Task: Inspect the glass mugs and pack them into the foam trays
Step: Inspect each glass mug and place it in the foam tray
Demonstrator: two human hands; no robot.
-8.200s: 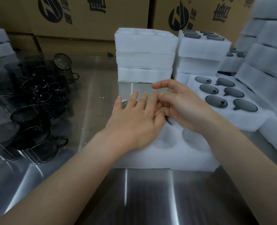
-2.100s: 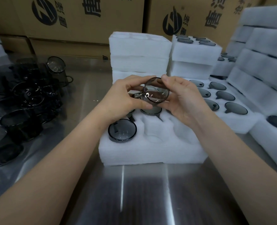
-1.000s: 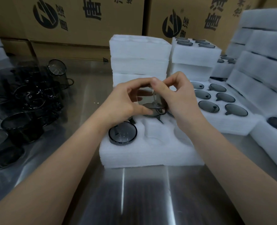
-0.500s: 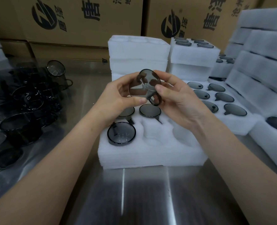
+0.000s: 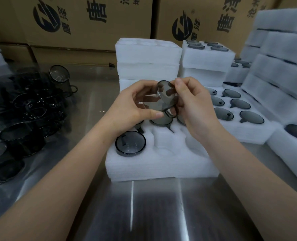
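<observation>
The person is holding one smoky glass mug in both hands, tilted on its side just above the far row of the foam tray. The left hand is gripping the body, thumb underneath. The right hand is pinching the rim end, thumb on top (the handle is hanging near its fingers). This is probably the inspection step. A packed mug is sitting in the tray's 7 o'clock pocket, and the empty pocket at 6 o'clock is waiting. Next the mug needs turning to match its neighbours, handle towards the notch, then lowering straight in. More loose mugs are lying at 9 o'clock.
</observation>
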